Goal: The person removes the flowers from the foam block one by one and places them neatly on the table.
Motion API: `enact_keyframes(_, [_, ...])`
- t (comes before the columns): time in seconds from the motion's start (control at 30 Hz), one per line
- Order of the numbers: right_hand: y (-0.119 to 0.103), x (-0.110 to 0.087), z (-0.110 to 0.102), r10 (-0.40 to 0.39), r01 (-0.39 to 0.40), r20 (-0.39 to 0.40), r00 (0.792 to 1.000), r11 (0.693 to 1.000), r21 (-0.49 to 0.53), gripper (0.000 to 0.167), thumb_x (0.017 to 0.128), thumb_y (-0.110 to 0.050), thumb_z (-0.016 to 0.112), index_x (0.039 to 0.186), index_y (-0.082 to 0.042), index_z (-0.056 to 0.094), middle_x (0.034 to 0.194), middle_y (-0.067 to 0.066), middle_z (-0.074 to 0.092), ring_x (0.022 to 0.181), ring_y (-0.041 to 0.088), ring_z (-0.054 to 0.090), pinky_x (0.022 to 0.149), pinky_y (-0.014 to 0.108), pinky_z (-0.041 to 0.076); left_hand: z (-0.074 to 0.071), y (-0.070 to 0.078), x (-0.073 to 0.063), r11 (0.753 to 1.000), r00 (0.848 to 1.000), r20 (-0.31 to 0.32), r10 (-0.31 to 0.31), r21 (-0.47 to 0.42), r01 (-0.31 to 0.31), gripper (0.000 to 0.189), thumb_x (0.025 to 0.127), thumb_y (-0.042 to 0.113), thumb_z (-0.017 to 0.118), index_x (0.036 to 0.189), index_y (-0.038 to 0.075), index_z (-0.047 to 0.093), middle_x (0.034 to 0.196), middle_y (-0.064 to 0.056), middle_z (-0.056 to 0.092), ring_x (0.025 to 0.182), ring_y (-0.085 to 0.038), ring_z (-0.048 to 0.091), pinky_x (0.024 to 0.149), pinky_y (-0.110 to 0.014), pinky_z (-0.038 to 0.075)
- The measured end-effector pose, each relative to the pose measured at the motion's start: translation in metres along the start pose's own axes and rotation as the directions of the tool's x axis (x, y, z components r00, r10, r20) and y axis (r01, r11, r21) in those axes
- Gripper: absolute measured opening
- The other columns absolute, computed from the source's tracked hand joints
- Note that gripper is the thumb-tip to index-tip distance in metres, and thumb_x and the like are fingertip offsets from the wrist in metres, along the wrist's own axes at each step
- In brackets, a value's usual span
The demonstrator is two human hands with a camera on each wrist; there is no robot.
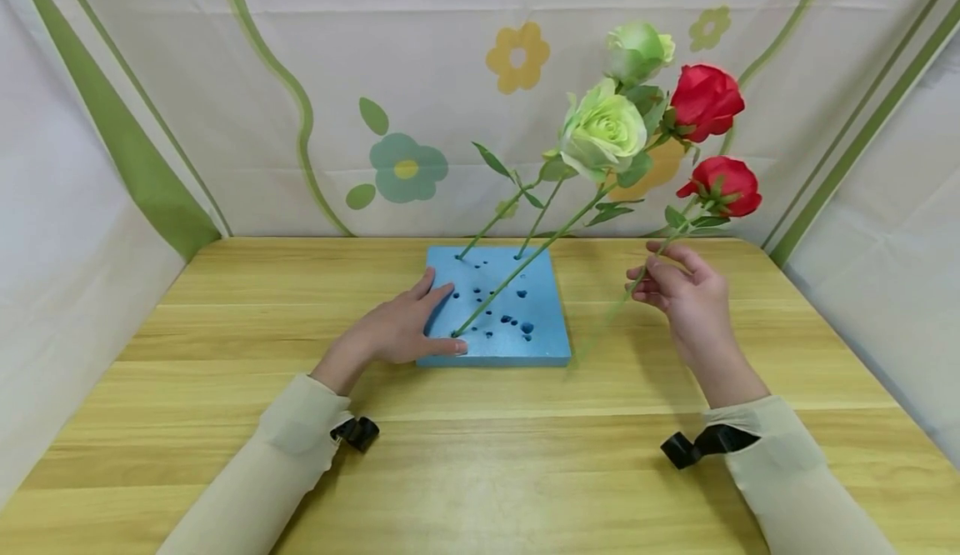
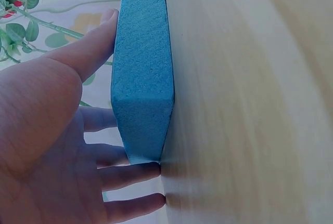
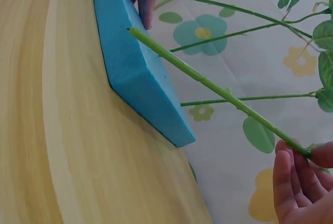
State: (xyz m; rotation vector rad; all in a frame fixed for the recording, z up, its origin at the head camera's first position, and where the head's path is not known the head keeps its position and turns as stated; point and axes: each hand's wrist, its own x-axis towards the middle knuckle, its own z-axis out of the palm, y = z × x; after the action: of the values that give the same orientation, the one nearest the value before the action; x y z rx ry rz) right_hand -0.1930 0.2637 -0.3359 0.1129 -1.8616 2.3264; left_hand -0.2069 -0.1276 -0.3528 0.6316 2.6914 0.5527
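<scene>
A blue foam block [image 1: 543, 305] with several holes in its top lies on the table, three artificial rose stems standing in it at a slant to the right. Two bear pale green roses, one large [image 1: 603, 130] and one behind it [image 1: 637, 51]; a red rose [image 1: 707, 102] leans beside them. My left hand [image 1: 397, 322] rests on the block's left side with straight fingers, thumb and index finger over its top. My right hand [image 1: 686, 288] pinches the stem [image 3: 208, 82] of another red rose [image 1: 726, 187] just below its leaves. That stem's cut end points down-left, overlapping the block in the right wrist view.
The wooden table [image 1: 487, 463] runs up to a white curtain [image 1: 300, 5] printed with flowers and green lines. More white cloth [image 1: 60, 272] hangs at both sides. Slanted stems and leaves [image 1: 611, 212] fill the space between the block and my right hand.
</scene>
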Motion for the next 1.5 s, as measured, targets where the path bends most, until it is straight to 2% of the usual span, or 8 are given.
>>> enact_keyframes(0.2, [0.008,0.002,-0.008,0.058,-0.058,0.007,0.998,0.997,-0.042,0.024,0.106,-0.012,0.065,0.13,-0.008,0.066,0.088,0.004,0.081,0.077,0.014,0.075,0.071,0.023,0.063,0.002,0.0,0.0,1.0,1.0,0.002,0.001,-0.001,-0.001,0.102,0.097,0.067,0.065,0.172,0.015,0.019,0.18,-0.018,-0.005,0.163,-0.045,0.02,0.126,-0.061,0.033])
enact_keyframes(0.53, [0.023,0.007,-0.019,0.155,-0.155,-0.008,0.988,0.984,-0.088,0.013,0.105,-0.009,0.067,0.115,-0.008,0.074,0.097,-0.007,0.081,0.075,0.011,0.077,0.066,0.021,0.061,0.003,0.0,0.0,1.0,1.0,-0.001,0.005,0.005,-0.005,0.102,0.098,0.066,0.065,0.172,0.014,0.019,0.179,-0.02,-0.004,0.162,-0.047,0.023,0.124,-0.061,0.036])
enact_keyframes(0.8, [0.03,0.008,-0.025,0.238,-0.232,0.001,0.971,0.946,-0.226,0.01,0.107,-0.014,0.064,0.111,-0.015,0.073,0.093,-0.011,0.08,0.077,0.009,0.075,0.066,0.019,0.059,0.003,0.0,0.001,1.0,1.0,-0.001,0.002,0.01,-0.002,0.102,0.098,0.067,0.064,0.172,0.015,0.018,0.179,-0.019,-0.005,0.162,-0.047,0.025,0.124,-0.06,0.037])
enact_keyframes(0.9, [0.034,0.009,-0.025,0.261,-0.252,-0.013,0.965,0.918,-0.306,0.024,0.108,-0.015,0.064,0.128,-0.004,0.07,0.092,-0.015,0.08,0.076,0.006,0.073,0.065,0.019,0.058,0.003,0.0,0.001,1.0,1.0,-0.001,0.0,0.016,0.0,0.102,0.098,0.067,0.064,0.172,0.015,0.018,0.179,-0.019,-0.005,0.161,-0.047,0.025,0.123,-0.06,0.038])
enact_keyframes(1.03, [0.039,0.01,-0.027,0.292,-0.276,-0.039,0.956,0.839,-0.469,0.049,0.109,-0.023,0.062,0.148,0.006,0.056,0.087,-0.021,0.078,0.076,0.0,0.067,0.064,0.018,0.054,0.003,0.0,0.0,1.0,1.0,-0.001,0.0,0.021,0.0,0.102,0.098,0.067,0.064,0.172,0.015,0.018,0.179,-0.019,-0.005,0.161,-0.047,0.026,0.123,-0.06,0.038])
enact_keyframes(1.1, [0.041,0.01,-0.028,0.309,-0.285,-0.044,0.95,0.802,-0.525,0.052,0.109,-0.027,0.062,0.15,0.005,0.056,0.085,-0.021,0.078,0.076,0.0,0.063,0.063,0.02,0.052,0.003,0.001,-0.001,1.0,1.0,-0.003,0.002,0.021,-0.002,0.102,0.098,0.067,0.064,0.172,0.014,0.018,0.179,-0.019,-0.005,0.161,-0.047,0.026,0.122,-0.06,0.039])
enact_keyframes(1.17, [0.042,0.011,-0.029,0.321,-0.291,-0.044,0.946,0.782,-0.551,0.052,0.109,-0.029,0.062,0.15,0.003,0.056,0.083,-0.02,0.078,0.076,0.0,0.061,0.063,0.021,0.05,0.002,0.001,-0.001,1.0,1.0,-0.006,0.005,0.021,-0.005,0.101,0.098,0.067,0.064,0.172,0.014,0.018,0.179,-0.019,-0.004,0.16,-0.048,0.027,0.122,-0.061,0.039])
enact_keyframes(1.5, [0.041,0.011,-0.028,0.342,-0.294,-0.046,0.939,0.723,-0.625,0.048,0.11,-0.029,0.061,0.148,0.0,0.059,0.091,-0.015,0.079,0.08,0.003,0.064,0.068,0.022,0.053,0.001,0.0,-0.002,1.0,1.0,-0.012,0.013,0.017,-0.013,0.101,0.098,0.066,0.064,0.172,0.014,0.019,0.179,-0.019,-0.004,0.161,-0.047,0.026,0.122,-0.061,0.039])
